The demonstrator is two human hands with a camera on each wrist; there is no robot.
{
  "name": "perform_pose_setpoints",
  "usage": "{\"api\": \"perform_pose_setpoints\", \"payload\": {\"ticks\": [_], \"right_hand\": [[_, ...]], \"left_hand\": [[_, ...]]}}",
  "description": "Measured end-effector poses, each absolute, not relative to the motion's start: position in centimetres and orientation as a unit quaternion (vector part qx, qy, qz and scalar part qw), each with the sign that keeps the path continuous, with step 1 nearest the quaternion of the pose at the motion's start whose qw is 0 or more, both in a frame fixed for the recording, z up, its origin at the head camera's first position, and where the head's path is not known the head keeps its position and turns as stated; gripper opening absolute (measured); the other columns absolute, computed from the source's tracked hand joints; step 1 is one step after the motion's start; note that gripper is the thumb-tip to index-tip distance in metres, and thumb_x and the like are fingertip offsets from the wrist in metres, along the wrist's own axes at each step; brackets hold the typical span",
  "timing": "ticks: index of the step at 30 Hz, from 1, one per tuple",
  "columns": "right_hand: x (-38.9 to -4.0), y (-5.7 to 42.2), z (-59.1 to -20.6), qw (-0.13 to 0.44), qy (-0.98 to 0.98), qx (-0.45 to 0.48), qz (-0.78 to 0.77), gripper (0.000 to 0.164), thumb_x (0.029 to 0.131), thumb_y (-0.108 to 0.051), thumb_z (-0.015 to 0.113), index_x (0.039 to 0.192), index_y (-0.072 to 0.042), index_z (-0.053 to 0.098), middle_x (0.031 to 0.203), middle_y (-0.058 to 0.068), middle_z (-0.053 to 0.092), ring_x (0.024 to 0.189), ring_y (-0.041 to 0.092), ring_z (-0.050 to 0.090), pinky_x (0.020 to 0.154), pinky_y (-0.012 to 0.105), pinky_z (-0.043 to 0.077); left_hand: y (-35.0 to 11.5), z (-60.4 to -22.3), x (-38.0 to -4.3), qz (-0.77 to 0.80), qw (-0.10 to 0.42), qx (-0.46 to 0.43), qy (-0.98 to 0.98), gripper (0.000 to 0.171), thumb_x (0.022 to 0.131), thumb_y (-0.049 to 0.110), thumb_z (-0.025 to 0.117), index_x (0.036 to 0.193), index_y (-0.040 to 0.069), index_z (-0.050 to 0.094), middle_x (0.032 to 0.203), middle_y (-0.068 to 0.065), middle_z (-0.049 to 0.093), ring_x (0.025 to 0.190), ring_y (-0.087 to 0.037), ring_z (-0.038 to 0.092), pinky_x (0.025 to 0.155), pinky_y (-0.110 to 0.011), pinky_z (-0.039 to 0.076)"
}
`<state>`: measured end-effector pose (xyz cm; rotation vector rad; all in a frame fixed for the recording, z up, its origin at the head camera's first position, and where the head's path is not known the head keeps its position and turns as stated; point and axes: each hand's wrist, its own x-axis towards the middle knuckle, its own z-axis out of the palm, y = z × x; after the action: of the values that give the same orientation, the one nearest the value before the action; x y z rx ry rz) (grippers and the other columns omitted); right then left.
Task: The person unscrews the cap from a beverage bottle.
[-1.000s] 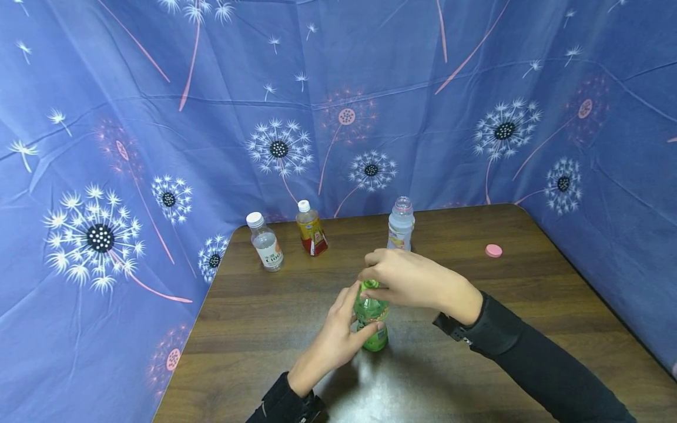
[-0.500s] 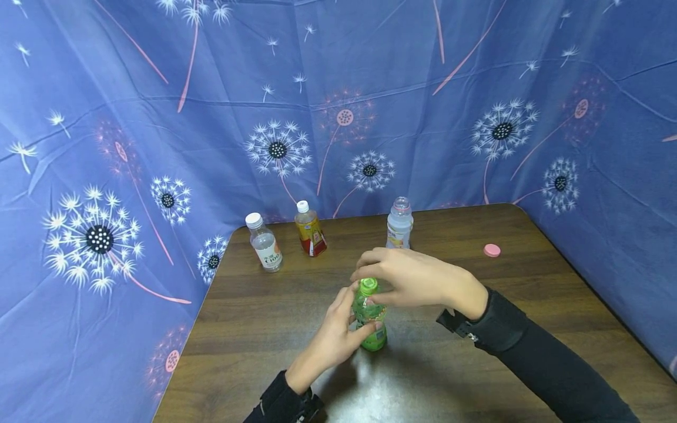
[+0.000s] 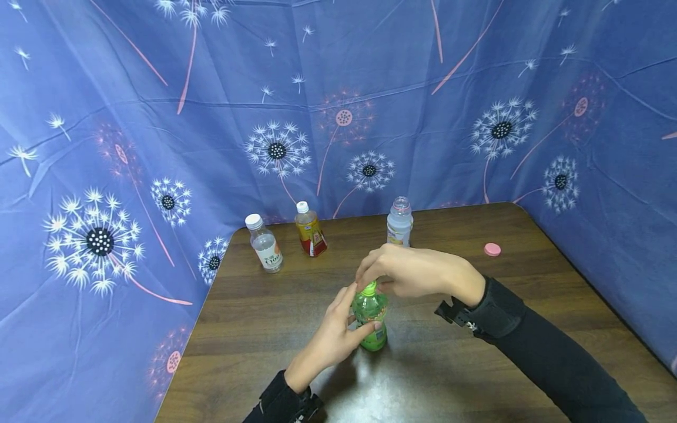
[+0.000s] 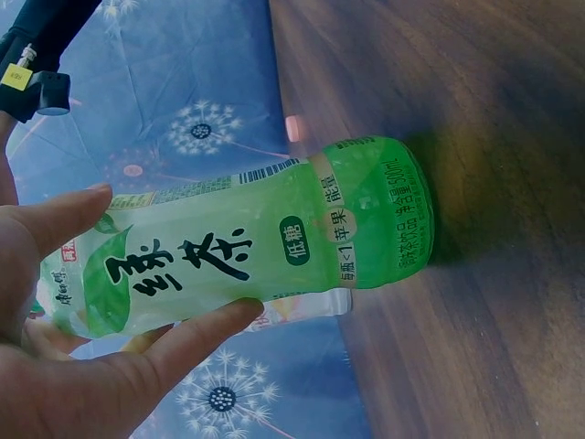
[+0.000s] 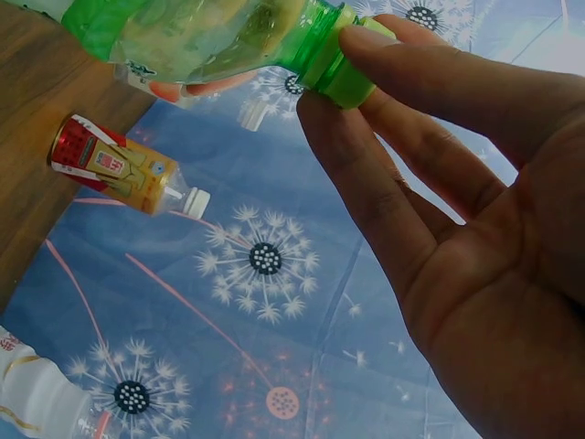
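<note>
A green tea bottle stands upright on the wooden table in front of me. My left hand grips its body from the left, thumb on one side and fingers on the other. Over its top, my right hand pinches the light green cap between thumb and fingertips. The right wrist view shows the cap at the bottle's neck, with the thumb on one side and the index finger on the other. In the head view the right fingers partly hide the cap.
Along the table's back stand a clear bottle with a white cap, an amber bottle with a red and yellow label and a pale uncapped bottle. A pink cap lies at the right. A blue dandelion cloth hangs behind.
The right fingers opened a little around the green cap, showing its top, then closed on it again. The left hand and the bottle stay in place.
</note>
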<state>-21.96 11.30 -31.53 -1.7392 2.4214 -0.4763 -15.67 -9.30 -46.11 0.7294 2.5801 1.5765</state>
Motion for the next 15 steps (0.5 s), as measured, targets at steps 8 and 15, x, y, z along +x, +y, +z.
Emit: {"api": "perform_pose_setpoints", "payload": {"ticks": [8,15], "right_hand": [[-21.74,11.23,-31.77,0.027,0.804,-0.58,-0.129,0.027,0.091,-0.006,0.072,0.113,-0.021,0.076,0.114,-0.007,0.07,0.108,0.008,0.065,0.091,0.025,0.058],[-21.3,11.07,-32.21,-0.023,0.814,-0.574,-0.086,0.026,0.091,-0.017,0.077,0.117,-0.02,0.076,0.096,-0.006,0.065,0.085,0.007,0.062,0.074,0.021,0.056]], "left_hand": [[-9.1,-46.01,-15.63,0.506,0.01,0.234,0.83,0.084,0.093,0.026,0.075,0.157,0.045,0.023,0.137,-0.004,0.048,0.127,-0.025,0.056,0.096,-0.041,0.059],[-9.05,-45.93,-15.54,0.494,0.005,0.228,0.839,0.085,0.093,0.028,0.076,0.157,0.045,0.023,0.138,-0.003,0.048,0.128,-0.026,0.055,0.094,-0.044,0.059]]}}
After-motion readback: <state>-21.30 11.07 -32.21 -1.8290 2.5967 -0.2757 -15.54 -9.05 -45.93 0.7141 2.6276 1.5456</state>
